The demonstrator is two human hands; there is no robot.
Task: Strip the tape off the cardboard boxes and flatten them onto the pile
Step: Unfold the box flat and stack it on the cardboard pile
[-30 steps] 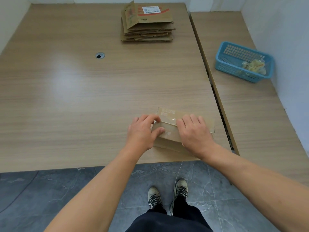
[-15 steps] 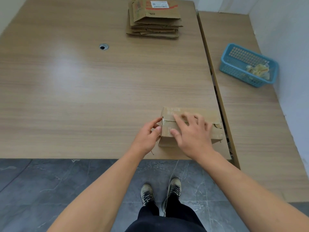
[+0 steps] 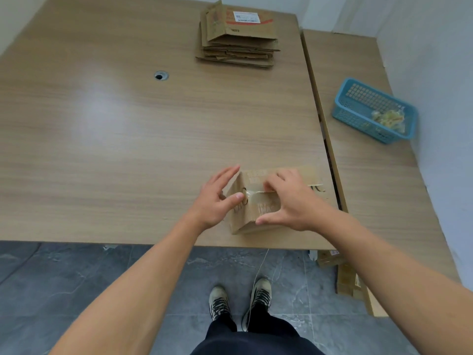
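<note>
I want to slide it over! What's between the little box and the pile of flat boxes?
Only bare table, seen in the head view, between the little box and the pile. The round hole sits off to the left.

Nothing reads clearly (label (image 3: 246, 17) on the pile (image 3: 238, 52), box (image 3: 258, 208) print blurred).

Your forearms are bare all the way up to your left hand (image 3: 215, 201) and right hand (image 3: 291, 201). You wear dark, near-black trousers (image 3: 256, 340). Just ahead of the trousers are your pale grey-green sneakers (image 3: 218, 302), which have black laces and dark trim.
</note>
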